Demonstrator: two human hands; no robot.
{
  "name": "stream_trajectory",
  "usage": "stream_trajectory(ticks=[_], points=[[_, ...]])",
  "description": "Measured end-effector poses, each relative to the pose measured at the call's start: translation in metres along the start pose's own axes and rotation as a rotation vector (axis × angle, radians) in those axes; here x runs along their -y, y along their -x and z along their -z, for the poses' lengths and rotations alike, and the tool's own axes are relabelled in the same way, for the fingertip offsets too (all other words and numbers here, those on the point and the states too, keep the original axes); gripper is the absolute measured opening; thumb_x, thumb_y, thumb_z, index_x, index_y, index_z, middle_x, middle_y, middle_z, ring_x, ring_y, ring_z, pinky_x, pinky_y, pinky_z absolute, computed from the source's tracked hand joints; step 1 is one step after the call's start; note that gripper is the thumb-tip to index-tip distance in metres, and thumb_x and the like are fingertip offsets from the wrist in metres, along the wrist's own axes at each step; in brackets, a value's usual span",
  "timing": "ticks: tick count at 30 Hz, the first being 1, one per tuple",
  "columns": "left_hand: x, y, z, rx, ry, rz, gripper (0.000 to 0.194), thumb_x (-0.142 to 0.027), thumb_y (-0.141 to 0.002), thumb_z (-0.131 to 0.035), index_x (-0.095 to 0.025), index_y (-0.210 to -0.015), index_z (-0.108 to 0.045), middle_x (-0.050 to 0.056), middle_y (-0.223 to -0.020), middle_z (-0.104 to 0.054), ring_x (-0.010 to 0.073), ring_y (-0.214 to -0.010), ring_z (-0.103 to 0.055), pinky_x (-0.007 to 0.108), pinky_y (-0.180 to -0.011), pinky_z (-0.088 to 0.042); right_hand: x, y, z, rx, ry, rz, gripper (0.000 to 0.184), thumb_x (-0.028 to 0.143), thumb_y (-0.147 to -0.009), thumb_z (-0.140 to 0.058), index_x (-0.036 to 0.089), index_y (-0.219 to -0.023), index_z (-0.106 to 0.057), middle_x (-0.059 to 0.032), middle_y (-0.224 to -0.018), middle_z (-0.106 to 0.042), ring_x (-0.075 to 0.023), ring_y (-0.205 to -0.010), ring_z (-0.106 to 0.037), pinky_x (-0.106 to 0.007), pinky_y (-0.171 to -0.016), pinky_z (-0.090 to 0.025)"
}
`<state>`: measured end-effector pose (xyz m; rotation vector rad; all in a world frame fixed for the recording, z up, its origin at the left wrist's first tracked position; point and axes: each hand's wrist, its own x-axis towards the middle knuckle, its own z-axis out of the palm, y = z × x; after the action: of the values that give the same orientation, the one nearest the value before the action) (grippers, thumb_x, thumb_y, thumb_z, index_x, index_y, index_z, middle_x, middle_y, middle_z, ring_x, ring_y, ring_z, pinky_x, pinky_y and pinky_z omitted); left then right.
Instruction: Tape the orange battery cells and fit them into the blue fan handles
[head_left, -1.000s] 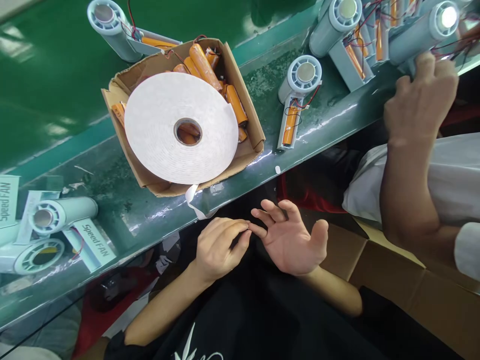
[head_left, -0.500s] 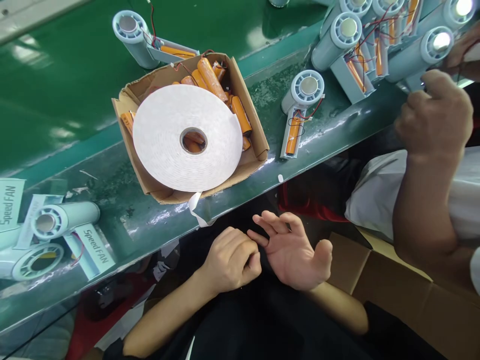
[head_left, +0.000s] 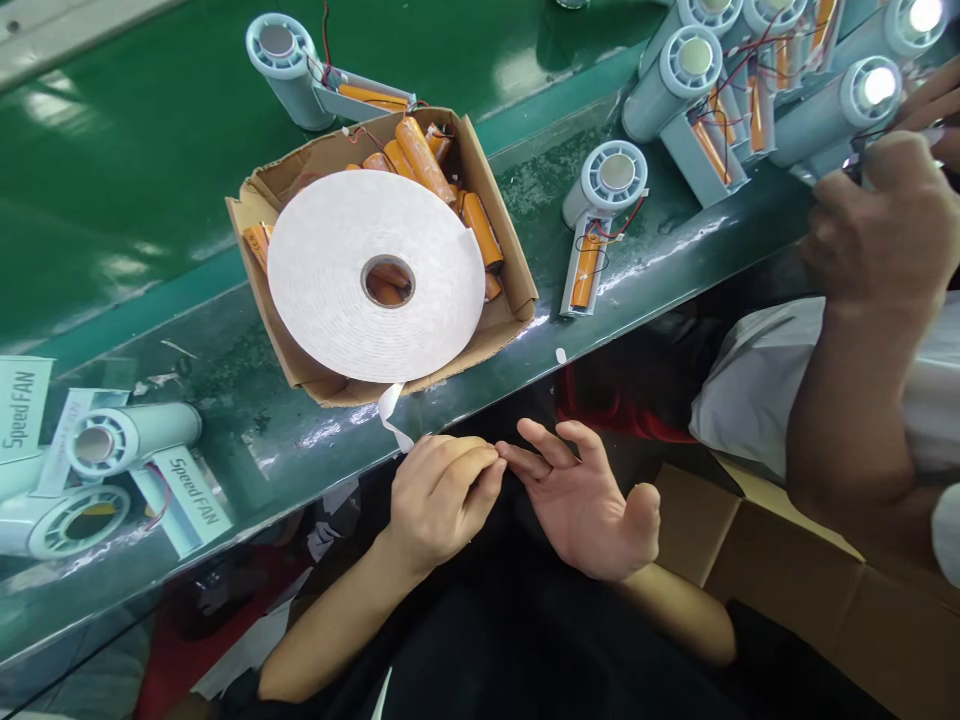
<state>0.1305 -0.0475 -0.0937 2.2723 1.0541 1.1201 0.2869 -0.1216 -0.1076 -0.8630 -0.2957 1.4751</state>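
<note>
My left hand (head_left: 442,500) is closed in a pinch at the tip of a finger of my right hand (head_left: 589,510). Whatever is between the pinching fingers, if anything, is too small to make out. The right hand is open, palm up, with its fingers spread. Just above them, a large white roll of tape (head_left: 322,290) rests on a cardboard box (head_left: 262,335). A loose tape end (head_left: 390,410) hangs over the bench edge near my left hand. Orange battery packs (head_left: 424,158) with wires fill the box.
One handheld fan body (head_left: 592,190) with an orange battery stands right of the box; another (head_left: 289,75) is behind it. Fan parts (head_left: 135,440) lie at left, more (head_left: 690,80) at back right. A co-worker's hand (head_left: 885,225) works at right. An open carton (head_left: 780,560) sits below.
My left hand drew back from the right finger and now touches its tip again. The view shifted slightly. The co-worker's hand moved a little to the right and down.
</note>
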Motion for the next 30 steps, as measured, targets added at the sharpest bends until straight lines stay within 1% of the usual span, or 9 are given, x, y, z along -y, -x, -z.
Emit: stream_trajectory(ticks=[5, 8, 11, 14, 19, 21, 24, 27, 30], points=[[-0.004, -0.001, -0.003, 0.03, -0.099, -0.033, 0.013, -0.009, -0.094, -0.071, -0.02, -0.1, -0.066, 0.003, -0.084, -0.078, 0.0164, -0.072, -0.073, 0.03, -0.066, -0.054, -0.002, 0.005, 0.004, 0.047, 0.127, 0.107, 0.058, 0.081, -0.088, -0.061, 0.043, -0.131, -0.07, -0.0073, -0.137, -0.076, -0.0404, -0.131, -0.069, -0.07, -0.121, -0.038], [-0.007, -0.003, 0.004, 0.11, -0.112, -0.025, 0.01, -0.013, -0.097, -0.066, -0.02, -0.091, -0.063, 0.001, -0.076, -0.073, 0.016, -0.066, -0.068, 0.032, -0.063, -0.049, -0.002, 0.007, 0.013, 0.212, 0.383, 0.334, 0.057, 0.07, -0.088, -0.07, 0.041, -0.136, -0.07, -0.0081, -0.135, -0.077, -0.04, -0.129, -0.071, -0.068, -0.122, -0.04], [-0.003, -0.018, 0.029, 0.175, -0.064, -0.045, 0.016, -0.013, -0.101, -0.058, -0.021, -0.086, -0.06, 0.0, -0.074, -0.071, 0.0156, -0.065, -0.065, 0.033, -0.063, -0.047, 0.004, -0.002, 0.019, 0.321, 0.622, 0.529, 0.047, 0.037, -0.092, -0.077, 0.041, -0.138, -0.07, -0.008, -0.124, -0.081, -0.0353, -0.108, -0.081, -0.059, -0.1, -0.062], [0.015, -0.051, 0.069, 0.231, -0.235, -0.175, 0.012, -0.014, -0.1, -0.06, -0.02, -0.106, -0.068, 0.005, -0.094, -0.079, 0.0211, -0.086, -0.072, 0.037, -0.075, -0.053, 0.016, -0.024, 0.017, 0.19, 0.736, 0.566, 0.04, 0.01, -0.09, -0.075, 0.037, -0.119, -0.078, -0.0057, -0.098, -0.085, -0.0283, -0.079, -0.082, -0.043, -0.066, -0.067], [0.061, -0.111, 0.107, 0.52, -0.58, -0.267, 0.058, -0.01, -0.083, -0.07, -0.029, -0.138, -0.069, 0.009, -0.141, -0.072, 0.0418, -0.142, -0.055, 0.063, -0.115, -0.045, 0.038, -0.061, -0.006, 0.26, 0.81, 0.73, 0.013, 0.024, -0.093, -0.078, 0.027, -0.081, -0.078, -0.0018, -0.059, -0.072, -0.0195, -0.047, -0.065, -0.031, -0.043, -0.05], [0.072, -0.127, 0.107, 0.616, -0.618, -0.241, 0.066, -0.012, -0.076, -0.075, -0.031, -0.139, -0.07, 0.009, -0.143, -0.071, 0.0453, -0.146, -0.049, 0.07, -0.119, -0.038, 0.044, -0.067, -0.016, 0.307, 0.871, 0.782, 0.024, 0.03, -0.1, -0.07, 0.026, -0.077, -0.075, -0.0024, -0.058, -0.071, -0.018, -0.046, -0.063, -0.03, -0.044, -0.05], [0.071, -0.136, 0.111, 0.697, -0.699, -0.224, 0.06, -0.015, -0.076, -0.075, -0.027, -0.136, -0.071, 0.01, -0.14, -0.071, 0.0457, -0.144, -0.05, 0.072, -0.119, -0.038, 0.05, -0.07, -0.025, 0.251, 0.952, 0.869, 0.012, 0.025, -0.098, -0.071, 0.024, -0.086, -0.074, -0.0024, -0.067, -0.076, -0.0155, -0.05, -0.066, -0.026, -0.047, -0.052], [0.06, -0.123, 0.13, 0.614, -0.766, -0.225, 0.061, -0.013, -0.078, -0.071, -0.023, -0.138, -0.068, 0.012, -0.138, -0.07, 0.0438, -0.141, -0.05, 0.062, -0.115, -0.047, 0.051, -0.072, -0.027, 0.274, 0.994, 0.899, 0.023, 0.02, -0.099, -0.069, 0.023, -0.077, -0.067, 0.0029, -0.057, -0.068, -0.0106, -0.044, -0.06, -0.021, -0.045, -0.047], [0.053, -0.095, 0.146, 0.372, -0.776, -0.222, 0.062, -0.015, -0.081, -0.072, -0.019, -0.142, -0.063, 0.014, -0.131, -0.071, 0.0445, -0.14, -0.047, 0.057, -0.112, -0.05, 0.048, -0.078, -0.033, 0.356, 1.034, 0.818, 0.029, 0.024, -0.107, -0.057, 0.022, -0.08, -0.068, 0.003, -0.059, -0.069, -0.01, -0.047, -0.061, -0.02, -0.049, -0.049]])
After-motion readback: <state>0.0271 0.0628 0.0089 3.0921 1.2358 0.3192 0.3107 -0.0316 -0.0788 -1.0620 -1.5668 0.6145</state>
